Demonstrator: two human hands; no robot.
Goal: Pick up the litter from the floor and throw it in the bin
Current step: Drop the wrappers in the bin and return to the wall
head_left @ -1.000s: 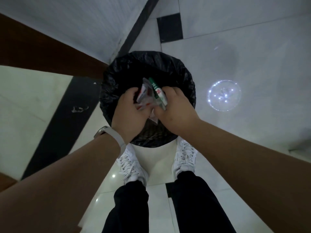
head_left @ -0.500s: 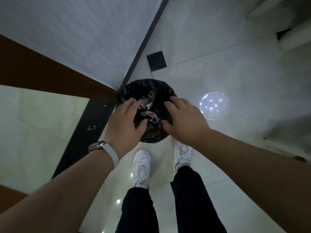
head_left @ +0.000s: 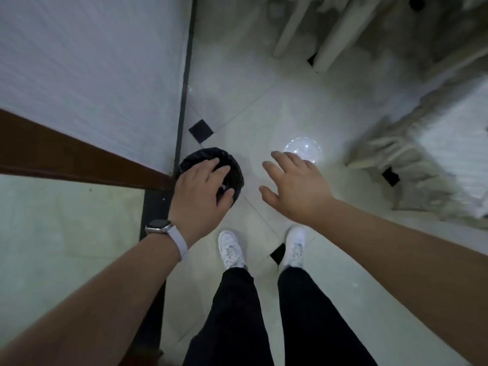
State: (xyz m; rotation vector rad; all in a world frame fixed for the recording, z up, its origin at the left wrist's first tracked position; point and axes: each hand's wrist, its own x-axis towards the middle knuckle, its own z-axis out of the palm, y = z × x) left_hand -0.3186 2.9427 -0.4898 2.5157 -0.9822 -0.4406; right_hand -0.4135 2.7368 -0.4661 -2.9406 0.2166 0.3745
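At the left edge of the floor (head_left: 250, 114), the bin (head_left: 233, 165) is sitting under your open left hand (head_left: 200, 191), your empty right hand (head_left: 295, 186) spreading open beside it.

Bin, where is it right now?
In the head view the bin sits on the floor left of centre, in the corner by the wall, partly hidden behind the left hand and just ahead of the left shoe.
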